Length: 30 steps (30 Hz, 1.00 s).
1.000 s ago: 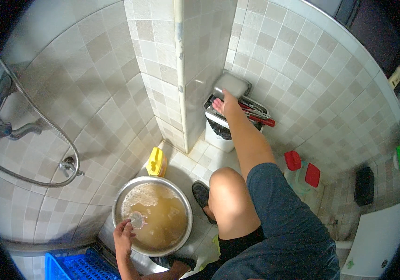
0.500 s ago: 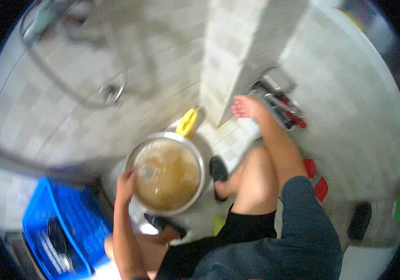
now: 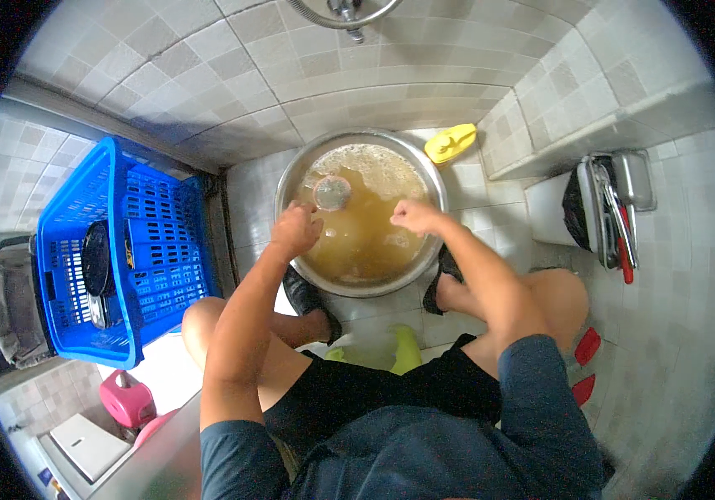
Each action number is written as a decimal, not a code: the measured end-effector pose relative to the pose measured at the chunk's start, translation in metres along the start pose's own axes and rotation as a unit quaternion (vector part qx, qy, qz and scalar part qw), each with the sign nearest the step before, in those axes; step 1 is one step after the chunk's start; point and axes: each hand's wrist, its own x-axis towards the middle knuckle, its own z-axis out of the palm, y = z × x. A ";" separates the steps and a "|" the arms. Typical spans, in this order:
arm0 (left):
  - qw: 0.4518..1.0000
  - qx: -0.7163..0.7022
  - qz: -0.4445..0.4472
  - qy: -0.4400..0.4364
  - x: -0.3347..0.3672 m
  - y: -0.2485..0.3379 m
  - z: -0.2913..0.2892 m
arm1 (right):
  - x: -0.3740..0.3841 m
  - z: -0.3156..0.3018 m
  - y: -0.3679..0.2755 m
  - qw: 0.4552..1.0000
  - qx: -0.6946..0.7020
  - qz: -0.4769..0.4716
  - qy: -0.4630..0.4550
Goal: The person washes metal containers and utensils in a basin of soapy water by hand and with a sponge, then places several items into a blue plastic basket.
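A wide metal basin (image 3: pixel 289 179) full of cloudy brown water with foam stands on the floor between my feet. My left hand (image 3: pixel 295 229) is over its left side, fingers curled; what they hold, if anything, is hidden. Just beyond those fingers a round, pale, clear-looking object (image 3: pixel 331 192) sits in the water; its kind is hard to make out. Over the right part of the water, my right hand (image 3: pixel 417 218) is closed, and its fingers hide whatever may be in them.
A blue plastic crate (image 3: pixel 165 221) with dark pan-like items is at the left. A yellow bottle (image 3: pixel 451 143) lies behind the basin. Utensils and a metal container (image 3: pixel 633 179) rest at the right by the wall. Pink plastic things (image 3: pixel 127 398) are at lower left.
My right hand has come from beside the utensils at the right to over the basin. My left hand stays at the basin's left side. The view has shifted, and the picture is sharper.
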 end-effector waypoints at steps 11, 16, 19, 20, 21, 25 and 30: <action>0.995 -0.099 -0.001 0.001 0.073 0.000 0.051 | 0.078 0.109 0.040 0.966 -0.029 0.089 0.240; 0.992 -0.029 -0.007 0.121 0.107 -0.055 0.141 | 0.096 0.126 0.046 0.974 0.038 0.109 0.196; 0.992 -0.091 -0.086 -0.034 0.118 -0.058 0.166 | 0.111 0.134 0.064 0.964 0.079 0.125 0.223; 0.985 -0.109 -0.101 -0.090 0.118 -0.060 0.173 | 0.114 0.134 0.066 0.964 0.079 0.127 0.220; 0.985 -0.109 -0.102 -0.092 0.115 -0.057 0.182 | 0.118 0.132 0.069 0.940 0.246 0.112 0.209; 0.981 -0.139 -0.114 -0.079 0.098 -0.048 0.205 | 0.128 0.128 0.037 0.862 0.455 0.139 0.175; 0.963 -0.176 0.034 -0.203 0.068 -0.048 0.224 | 0.121 0.135 -0.003 0.865 0.494 0.088 0.015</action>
